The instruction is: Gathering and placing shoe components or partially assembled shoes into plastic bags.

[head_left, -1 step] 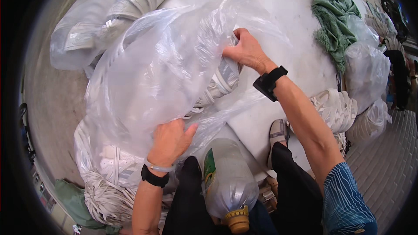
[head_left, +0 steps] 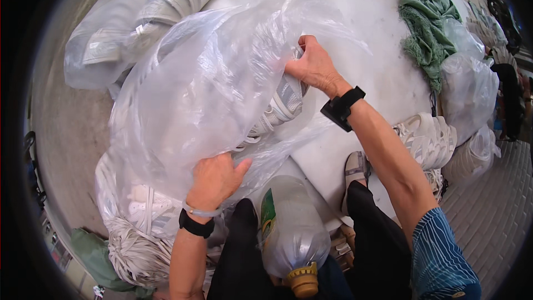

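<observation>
A large clear plastic bag (head_left: 189,94) lies puffed up in front of me, with a stack of white and grey shoe uppers (head_left: 286,100) showing at its open right side. My right hand (head_left: 317,68) is closed round the far end of that stack, thumb against the bag's film and fingertips partly hidden behind the uppers. At the bag's near edge, my left hand (head_left: 215,179) grips the film; its fingers are mostly tucked out of sight and its thumb points right. Pale strips like laces (head_left: 136,253) spill out beside my left wrist.
Another bagged stack of shoe uppers (head_left: 177,0) lies at the far left. A large plastic bottle with a yellow cap (head_left: 297,222) is between my legs. White sheeting (head_left: 372,50) spreads ahead. To the right are green cloth (head_left: 427,16), more uppers (head_left: 426,140) and filled clear bags (head_left: 471,91).
</observation>
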